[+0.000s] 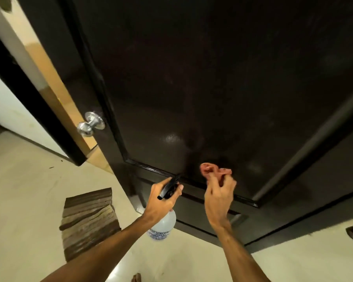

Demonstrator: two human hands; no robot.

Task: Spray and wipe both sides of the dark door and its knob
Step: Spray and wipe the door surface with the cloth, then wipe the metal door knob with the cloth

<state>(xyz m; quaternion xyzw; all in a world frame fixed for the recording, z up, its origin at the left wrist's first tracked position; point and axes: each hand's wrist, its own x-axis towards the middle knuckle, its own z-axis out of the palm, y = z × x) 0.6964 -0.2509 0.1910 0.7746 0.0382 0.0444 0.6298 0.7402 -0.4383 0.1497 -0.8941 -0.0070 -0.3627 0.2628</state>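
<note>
Head view, looking down and forward at a dark door (212, 78) filling the frame from 11 to 3 o'clock. Left hand (161, 202) closed around the black trigger head of a spray bottle (163, 224), just left of centre toward 6 o'clock, nozzle aimed up at the lower moulding of the door panel. Bottle body pale and see-through, hanging below the fist, printed label at its base; liquid level impossible to judge. Right hand (219, 197) at 5 o'clock from centre, fingers pinched narrow on a bunched reddish cloth (214, 171), held against or just off the lower panel; contact unclear. Fine mist sheen and a bright glare spot on the panel just above the cloth, toward 12 o'clock from it. Both forearms bare, rising from the bottom edge at 6 and 7 o'clock, wrists bent back, hands side by side and apart. Shiny metal knob (91, 124) at 9 o'clock, on the door's left edge, well apart from both hands. Striped brown mat (88, 222) on the pale floor (18, 190) at 7 o'clock, left of the left forearm. Dark frame (29, 94) and light wall beyond the opening at 10 o'clock.
</note>
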